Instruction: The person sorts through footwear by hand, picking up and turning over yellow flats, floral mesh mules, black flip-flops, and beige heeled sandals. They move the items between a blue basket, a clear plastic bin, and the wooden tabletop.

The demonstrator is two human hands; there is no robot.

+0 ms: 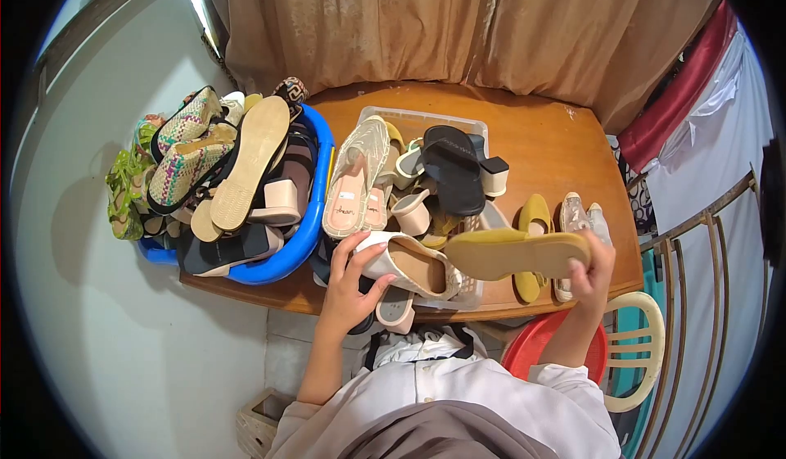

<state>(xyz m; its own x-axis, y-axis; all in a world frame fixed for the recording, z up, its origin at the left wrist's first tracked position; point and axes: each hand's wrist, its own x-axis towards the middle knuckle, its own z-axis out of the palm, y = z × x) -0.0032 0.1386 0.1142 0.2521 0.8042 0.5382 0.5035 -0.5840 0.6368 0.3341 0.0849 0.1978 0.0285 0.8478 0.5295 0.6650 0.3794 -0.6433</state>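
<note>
My right hand (593,269) is closed around the heel end of a mustard yellow flat shoe (516,254), held on its side with its tan sole facing me. My left hand (350,283) grips the toe of a white shoe (419,269) between fingers and thumb, its tan insole facing up. The white shoe is at the front of a clear plastic basket (468,293) full of shoes. In that basket lie a pair of lacy slip-ons (350,193) with pink insoles and a black heeled sandal (452,168).
A blue tub (282,258) piled with sandals stands at the table's left. On the wooden table (548,144), a mustard shoe pair (534,234) and pale see-through shoes (571,221) sit at right. A red stool (528,348), cream chair (643,352) and metal rack (712,238) are nearby.
</note>
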